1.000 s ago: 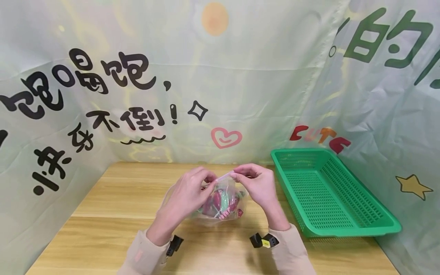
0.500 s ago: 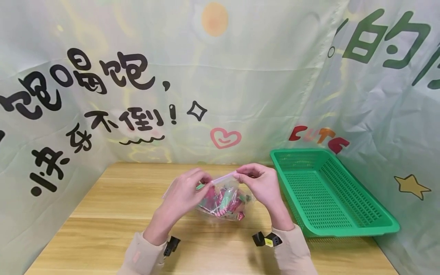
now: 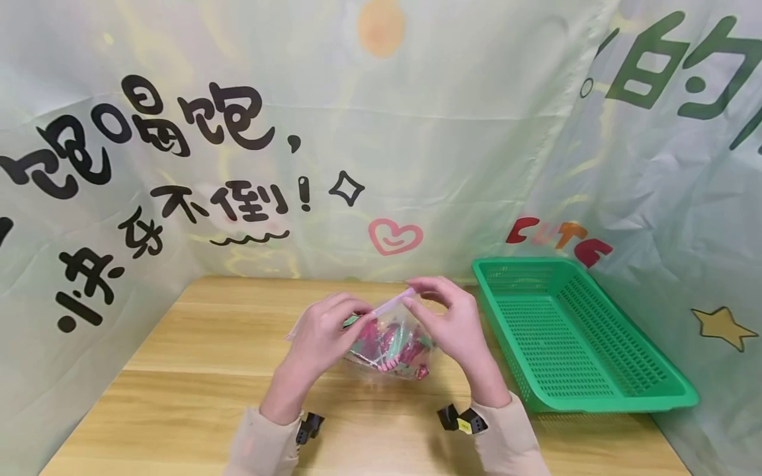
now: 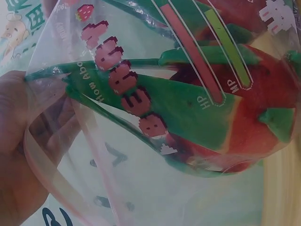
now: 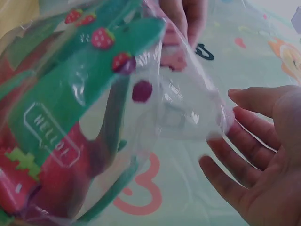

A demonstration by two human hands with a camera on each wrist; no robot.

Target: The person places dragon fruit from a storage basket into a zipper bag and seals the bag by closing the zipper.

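A clear plastic zip bag (image 3: 389, 360) with strawberry prints is held up close over the table, its pink zip strip (image 3: 393, 302) slanting up to the right. Inside lies a red dragon fruit (image 4: 263, 134) with long green scales. My left hand (image 3: 324, 334) pinches the left part of the bag's mouth, some fingers hidden behind the plastic. At the strip's other end is my right hand (image 3: 454, 324). In the right wrist view its thumb and fingers (image 5: 256, 141) are spread apart, fingertips right at the bag's corner.
A green perforated basket (image 3: 625, 402) stands on the right side of the wooden table (image 3: 196, 370). Printed cloth walls (image 3: 452, 165) enclose the back and both sides. Black devices (image 3: 458, 420) are strapped at both wrists.
The right hand's thumb and index finger have parted at the strip's right end. More of the pink strip shows between the hands than a second ago. The left hand keeps its hold.
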